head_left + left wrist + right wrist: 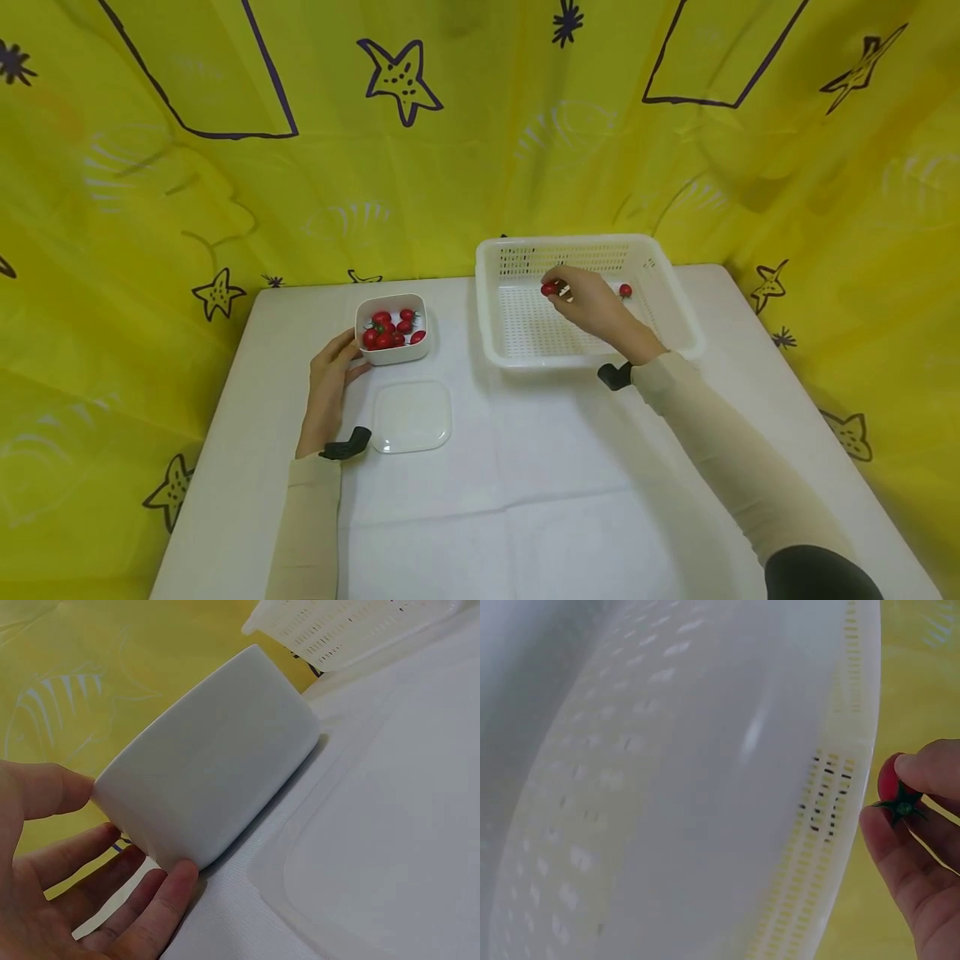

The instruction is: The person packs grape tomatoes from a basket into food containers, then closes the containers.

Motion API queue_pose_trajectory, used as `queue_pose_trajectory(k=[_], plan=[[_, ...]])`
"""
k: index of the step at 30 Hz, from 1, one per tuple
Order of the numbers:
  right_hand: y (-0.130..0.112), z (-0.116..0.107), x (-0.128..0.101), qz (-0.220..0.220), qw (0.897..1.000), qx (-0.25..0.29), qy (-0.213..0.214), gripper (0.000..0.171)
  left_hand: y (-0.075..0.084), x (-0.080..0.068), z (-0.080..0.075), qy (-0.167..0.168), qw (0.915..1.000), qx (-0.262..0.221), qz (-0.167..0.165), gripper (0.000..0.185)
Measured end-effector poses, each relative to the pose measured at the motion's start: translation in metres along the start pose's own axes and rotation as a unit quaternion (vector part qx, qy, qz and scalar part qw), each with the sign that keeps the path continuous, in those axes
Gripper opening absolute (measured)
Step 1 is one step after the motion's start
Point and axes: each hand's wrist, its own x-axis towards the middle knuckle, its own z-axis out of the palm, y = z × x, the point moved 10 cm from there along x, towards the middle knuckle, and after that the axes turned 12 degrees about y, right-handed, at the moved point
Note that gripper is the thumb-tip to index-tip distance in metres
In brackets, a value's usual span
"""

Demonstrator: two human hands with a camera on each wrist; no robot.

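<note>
A cherry tomato with a green calyx is pinched between the thumb and fingers of my right hand. That hand is over the white plastic basket, and another cherry tomato lies inside, to the hand's right. My left hand rests against the left side of a small white container. In the left wrist view, its thumb touches the rim corner and its extended fingers touch the lower wall. Several red cherry tomatoes sit in the container, some showing green stems.
A flat translucent lid lies in front of the container. White cloth covers the table. Behind it and at both sides hangs a yellow curtain with drawn stars. The basket stands at the table's back edge, right of the container.
</note>
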Motion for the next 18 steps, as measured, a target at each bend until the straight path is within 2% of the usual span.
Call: queue_pose_trajectory(k=[7,14,18], plan=[[-0.014,0.010,0.007,-0.010,0.998,0.061,0.011,0.024,-0.001,0.002,0.001,0.000,1.0000,-0.005,-0.001,0.053],[-0.036,0.028,0.015,-0.032,0.992,0.118,-0.026,0.025,-0.001,0.004,0.001,0.000,0.9998,-0.017,0.003,0.051],[-0.047,0.039,0.022,-0.026,0.987,0.148,-0.056,0.025,-0.001,0.005,0.000,-0.002,0.9998,-0.021,0.004,0.051]])
